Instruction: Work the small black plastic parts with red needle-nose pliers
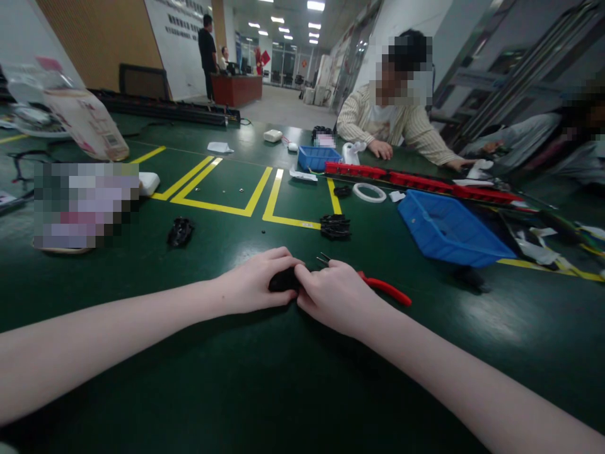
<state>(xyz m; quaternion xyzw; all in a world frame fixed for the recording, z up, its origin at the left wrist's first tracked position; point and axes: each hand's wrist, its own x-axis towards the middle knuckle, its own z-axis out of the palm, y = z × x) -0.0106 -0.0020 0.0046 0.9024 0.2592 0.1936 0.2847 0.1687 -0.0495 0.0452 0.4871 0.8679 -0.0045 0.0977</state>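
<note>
My left hand (265, 277) is closed around a small rounded black object (285, 280), whose kind I cannot make out. At the object's right side, the fingers of my right hand (331, 293) are pinched together against it, and they hide that end. Red-handled pliers (390, 290) show behind my right hand, with thin metal tips past the knuckles; whether they lie on the table or touch the hand cannot be seen. Beyond my hands are two bundles of small black parts, a left bundle (180, 232) and a right bundle (335, 227).
Yellow tape (212, 205) marks the green table (198, 384). A large blue bin (454, 230), a smaller blue bin (319, 156), a white ring (369, 193) and a long red strip (406, 180) lie ahead. A bottle (85, 120) stands left. A person (397, 107) sits opposite.
</note>
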